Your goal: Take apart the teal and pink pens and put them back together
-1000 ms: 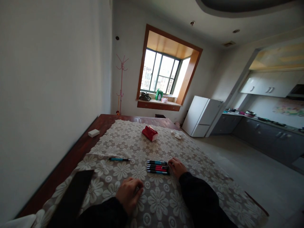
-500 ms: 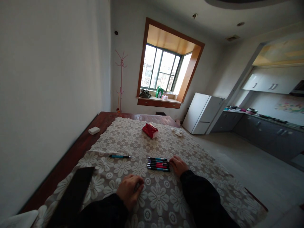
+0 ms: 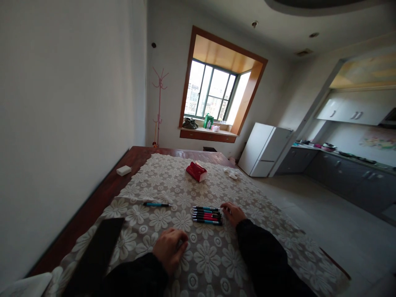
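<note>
Head view took in a row of retractable pens (image 3: 206, 215), blue ones and at least one red, lying side by side on a floral lace tablecloth (image 3: 207, 260) that covered much of a dark red wooden table (image 3: 101, 195). At the right ends of the row was the right hand (image 3: 234, 213), partly open with its fingers bent, no pen visible in its grasp; whether its fingertips touched the nearest pen could not be told. Nearer the wearer than the row, and to its left, the left hand (image 3: 170, 249) lay loosely curled, its palm hidden, so whether it had hold of anything could not be told. Well to the left of the row, a lone blue pen (image 3: 157, 204) lay crosswise. Beyond the row was a red tissue packet (image 3: 196, 171), with crumpled white tissues (image 3: 232, 174) farther off to the row's right. A dark flat slab (image 3: 95, 249) lay left of the row and closer to the wearer, while a small white box (image 3: 123, 170) sat on bare wood, far to the row's left and beyond it.
</note>
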